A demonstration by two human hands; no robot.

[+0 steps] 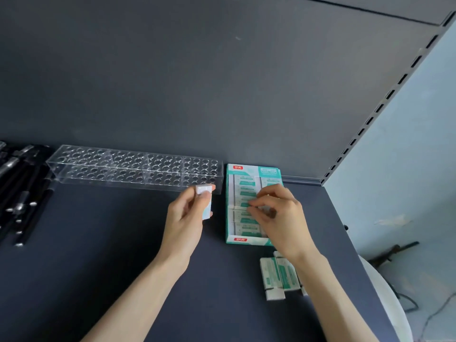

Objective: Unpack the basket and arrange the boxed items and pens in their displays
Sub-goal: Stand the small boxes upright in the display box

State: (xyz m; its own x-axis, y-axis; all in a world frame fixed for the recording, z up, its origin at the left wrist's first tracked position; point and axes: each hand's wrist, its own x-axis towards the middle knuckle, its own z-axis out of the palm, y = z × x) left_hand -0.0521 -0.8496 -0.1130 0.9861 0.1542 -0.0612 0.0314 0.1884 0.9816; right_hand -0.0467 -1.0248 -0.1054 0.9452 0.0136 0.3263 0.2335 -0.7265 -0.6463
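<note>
**boxes going into the carton, one more held ready**

the teal-and-white open cardboard display carton [238,183] lies flat on the dark blue-grey shelf [98,267], its far end against the back panel. probably it sits there so that the small packs can be pressed in from above without the carton sliding.

the right hand [278,213] is over the middle of that carton. its fingers are curled, and the fingertips [251,206] touch the row of packs already lined up inside. whether they pinch one pack or only press the row level i cannot tell, as the knuckles hide the contact.

the left hand [185,218] waits just beside the carton's left wall. it pinches a small white-and-teal cardboard box [206,203] between thumb and fingertips. the box stands on end, its top poking above the fingers and its lower end showing below the thumb. held so, it looks ready to be passed across or slotted in next.

more loose small boxes [276,277] lie near the shelf's front edge, close under the right wrist and within easy reach.

the clear acrylic pen rack [133,169] stands left of the carton with its holes unfilled. black pens [22,193] lie in a heap at the far left, so the pen part seems not yet begun.
</note>
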